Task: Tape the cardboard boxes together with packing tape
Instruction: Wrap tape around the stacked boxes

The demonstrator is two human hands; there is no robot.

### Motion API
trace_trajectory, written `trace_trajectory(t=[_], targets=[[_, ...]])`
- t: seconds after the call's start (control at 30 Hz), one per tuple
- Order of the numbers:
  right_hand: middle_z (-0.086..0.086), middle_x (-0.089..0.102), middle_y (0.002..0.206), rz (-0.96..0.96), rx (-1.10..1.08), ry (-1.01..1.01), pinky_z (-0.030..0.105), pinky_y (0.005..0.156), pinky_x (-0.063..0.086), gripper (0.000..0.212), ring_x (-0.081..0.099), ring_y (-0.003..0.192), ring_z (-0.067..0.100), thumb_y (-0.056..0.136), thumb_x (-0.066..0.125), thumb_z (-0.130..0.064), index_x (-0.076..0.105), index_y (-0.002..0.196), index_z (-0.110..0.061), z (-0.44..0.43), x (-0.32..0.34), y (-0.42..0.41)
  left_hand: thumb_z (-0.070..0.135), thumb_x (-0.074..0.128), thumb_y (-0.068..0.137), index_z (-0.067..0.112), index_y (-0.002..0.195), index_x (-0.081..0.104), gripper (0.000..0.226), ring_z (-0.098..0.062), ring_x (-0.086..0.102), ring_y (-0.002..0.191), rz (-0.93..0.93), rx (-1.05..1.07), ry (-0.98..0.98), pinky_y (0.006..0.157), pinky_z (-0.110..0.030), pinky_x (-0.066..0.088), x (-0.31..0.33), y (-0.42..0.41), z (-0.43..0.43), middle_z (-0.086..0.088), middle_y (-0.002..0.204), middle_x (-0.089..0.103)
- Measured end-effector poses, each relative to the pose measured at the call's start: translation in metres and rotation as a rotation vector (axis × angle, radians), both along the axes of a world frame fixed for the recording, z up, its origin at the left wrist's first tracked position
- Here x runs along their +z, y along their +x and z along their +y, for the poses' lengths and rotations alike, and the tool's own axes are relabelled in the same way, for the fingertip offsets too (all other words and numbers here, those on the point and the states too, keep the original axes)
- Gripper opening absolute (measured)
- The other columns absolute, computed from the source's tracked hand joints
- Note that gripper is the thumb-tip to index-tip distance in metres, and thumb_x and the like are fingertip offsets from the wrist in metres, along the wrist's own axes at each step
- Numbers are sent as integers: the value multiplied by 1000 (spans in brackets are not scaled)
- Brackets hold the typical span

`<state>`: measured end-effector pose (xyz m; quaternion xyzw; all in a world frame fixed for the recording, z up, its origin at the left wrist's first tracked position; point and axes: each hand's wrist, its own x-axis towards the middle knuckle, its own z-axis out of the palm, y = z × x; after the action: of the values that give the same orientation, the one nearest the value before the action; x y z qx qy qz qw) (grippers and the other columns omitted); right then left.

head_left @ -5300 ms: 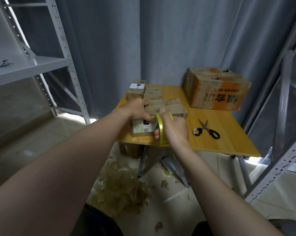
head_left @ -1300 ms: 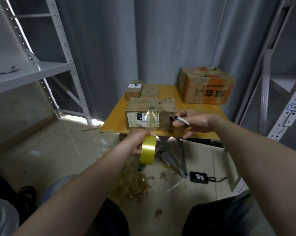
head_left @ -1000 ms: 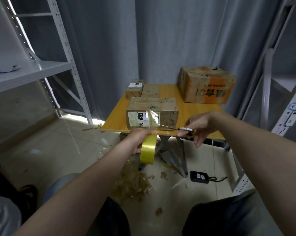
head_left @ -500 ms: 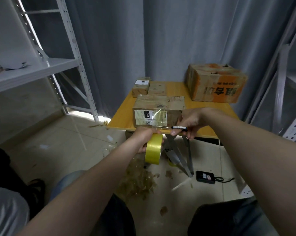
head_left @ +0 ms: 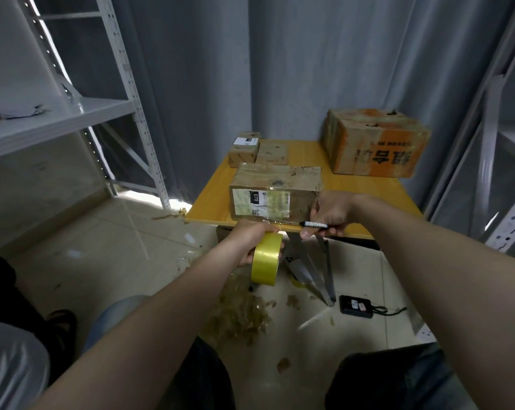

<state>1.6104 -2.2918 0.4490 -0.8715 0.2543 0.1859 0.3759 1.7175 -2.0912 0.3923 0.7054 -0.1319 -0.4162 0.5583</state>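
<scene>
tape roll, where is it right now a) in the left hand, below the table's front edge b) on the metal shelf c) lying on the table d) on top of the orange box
A: the left hand grips the yellow tape roll just below the front edge of the table, while the right hand holds the scissors by the box.

Bare left hand (head_left: 250, 241) and right hand (head_left: 330, 210), forearms (head_left: 167, 315) unsleeved; dark trousers (head_left: 398, 383), greyish-blue at outer edges.
</scene>
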Motion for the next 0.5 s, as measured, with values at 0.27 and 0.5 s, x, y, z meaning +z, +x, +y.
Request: trace_trajectory(t=[0.27,0.5], targets=[[10,70,63,41,-20,-83,26,49,53,35,61,47,17,71,96,-25,74,86,-2,10,-16,1,20,68,96,11,118,67,23,-28,79,73,7,-77,110,58,-35,61,-20,2,5,-15,91,80],[-3,68,70,-464,-52,-245,22,43,49,42,63,55,15,64,100,-30,65,84,-17,22,-14,0,21,66,97,12,114,71,20,-25,78,74,-21,-140,218,57,-32,59,-24,0,10,-15,94,80]])
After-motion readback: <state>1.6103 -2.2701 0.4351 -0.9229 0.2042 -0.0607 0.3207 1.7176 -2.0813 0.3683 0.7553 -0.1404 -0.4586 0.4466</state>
